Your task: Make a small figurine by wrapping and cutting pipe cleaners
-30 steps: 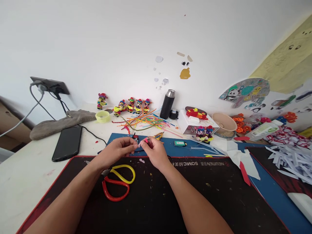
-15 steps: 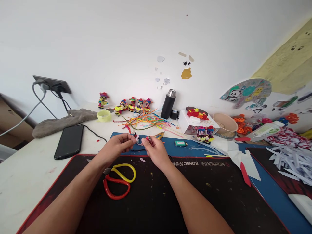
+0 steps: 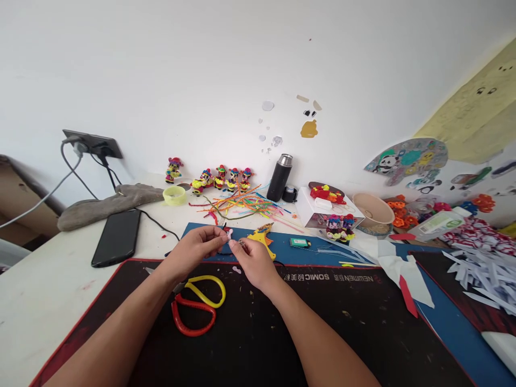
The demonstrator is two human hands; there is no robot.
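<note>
My left hand (image 3: 201, 244) is closed in a pinch on a small white and dark piece (image 3: 229, 234). Close against it, my right hand (image 3: 253, 258) has thumb and fingers pressed together on something too small to make out. Both hands are above the far edge of the black mat (image 3: 322, 322) and a blue mat (image 3: 282, 244). A yellow glue gun-like tool (image 3: 264, 239) lies just beyond my right hand. Scissors (image 3: 201, 321) with one red and one yellow handle rest on the black mat, partly under my left forearm.
Colourful pipe cleaners (image 3: 245, 204) lie behind the hands, with several small figures (image 3: 221, 177) at the wall. A black flask (image 3: 279, 178) stands near a white box (image 3: 310, 212). At left are a phone (image 3: 116, 238) and tape roll (image 3: 174, 195); paper strips (image 3: 484, 274) lie at right.
The view has tilted slightly, so the scene sits lower. My right hand has shifted a little towards me and left, showing more of the yellow tool. The hands stay close together.
</note>
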